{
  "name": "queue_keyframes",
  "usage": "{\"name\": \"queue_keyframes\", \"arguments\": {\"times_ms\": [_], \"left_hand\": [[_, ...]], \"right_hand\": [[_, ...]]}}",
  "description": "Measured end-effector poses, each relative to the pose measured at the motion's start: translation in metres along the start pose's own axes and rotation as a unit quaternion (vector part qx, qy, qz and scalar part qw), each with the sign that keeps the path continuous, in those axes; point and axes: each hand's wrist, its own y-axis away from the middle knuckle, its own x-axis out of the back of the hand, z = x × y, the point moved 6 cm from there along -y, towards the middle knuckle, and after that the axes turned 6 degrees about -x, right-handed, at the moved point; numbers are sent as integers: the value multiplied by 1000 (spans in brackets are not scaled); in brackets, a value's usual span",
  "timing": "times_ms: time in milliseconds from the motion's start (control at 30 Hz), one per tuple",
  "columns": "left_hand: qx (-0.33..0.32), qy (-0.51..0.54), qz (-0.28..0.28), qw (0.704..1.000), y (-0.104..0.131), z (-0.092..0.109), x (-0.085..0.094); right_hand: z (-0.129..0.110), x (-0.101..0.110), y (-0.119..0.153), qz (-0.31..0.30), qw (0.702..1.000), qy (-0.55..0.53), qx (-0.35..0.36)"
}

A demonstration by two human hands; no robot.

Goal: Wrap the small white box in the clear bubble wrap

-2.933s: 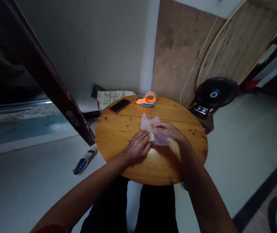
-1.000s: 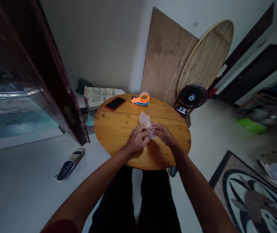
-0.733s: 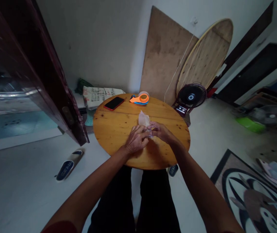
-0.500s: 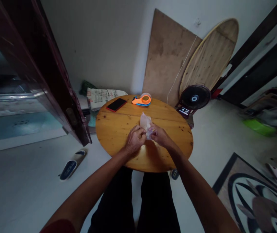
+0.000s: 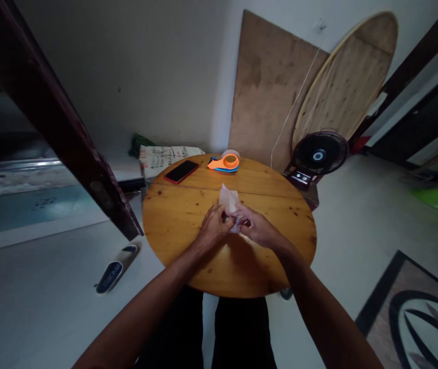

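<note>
A small translucent plastic wrap (image 5: 228, 199) is held above the middle of the round wooden table (image 5: 176, 220). My left hand (image 5: 214, 224) is closed on its lower left side, fingers bent inward. On the right side, my right hand (image 5: 256, 225) pinches the lower part of the same wrap, thumb and fingers curled together. The fingertips of both hands nearly meet. Whether anything lies inside the wrap cannot be made out.
An orange and blue tape dispenser (image 5: 226, 162) and a red-edged phone (image 5: 181, 171) lie at the table's far edge. Behind stand a printed sack (image 5: 165, 156), a leaning board (image 5: 268, 87) and a small black fan (image 5: 318, 155). A slipper (image 5: 110, 277) is on the floor.
The view has shifted, so the table appears slightly larger and lower. Both hands keep hold of the wrap, and the right hand's fingers have moved a little over its lower part.
</note>
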Motion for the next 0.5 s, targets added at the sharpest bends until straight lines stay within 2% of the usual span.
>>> {"name": "queue_keyframes", "arguments": {"times_ms": [67,133,233,367,500], "left_hand": [[-9,-13,11,1000,3,1,1],[-21,-35,22,999,5,3,3],[-45,-46,31,997,5,5,4],[-71,4,15,997,1,5,0],[-53,39,-1,998,-3,0,-5]], "right_hand": [[6,15,-7,18,1000,9,17],[4,31,-21,63,993,77,63],[-9,30,-47,44,965,211,148],[-16,16,-77,-29,911,387,137],[-22,29,-82,-1,871,471,142]]}}
